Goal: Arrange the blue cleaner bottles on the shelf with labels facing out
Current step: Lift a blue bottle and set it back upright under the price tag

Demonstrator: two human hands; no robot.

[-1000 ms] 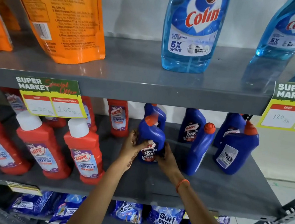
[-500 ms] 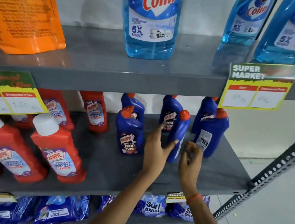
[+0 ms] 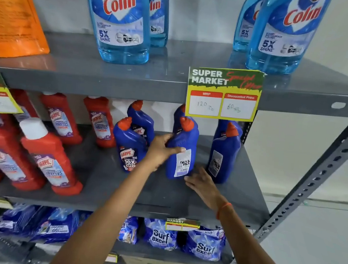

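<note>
Several blue Harpic cleaner bottles with orange caps stand on the grey middle shelf (image 3: 105, 180). My left hand (image 3: 163, 150) grips the middle front bottle (image 3: 182, 153), whose white barcode label faces me. My right hand (image 3: 201, 182) rests by that bottle's base with fingers spread, touching its lower right. To the left, a front bottle (image 3: 128, 146) shows its Harpic label outward, with another (image 3: 141, 122) behind it. At the right a bottle (image 3: 223, 155) shows its back label, with one more behind it. Another bottle stands behind the held one, partly hidden.
Red Harpic bottles (image 3: 48, 158) fill the shelf's left part. Light-blue Colin bottles (image 3: 119, 19) and an orange pouch (image 3: 12, 16) stand on the shelf above. A yellow price tag (image 3: 223, 94) hangs over the blue bottles. Surf excel packs (image 3: 161, 236) lie below. A perforated upright (image 3: 316, 180) bounds the right.
The view has shifted right and closer. My left hand has closed on the middle bottle, which has turned from edge-on to back label outward. My right hand has dropped to its base.
</note>
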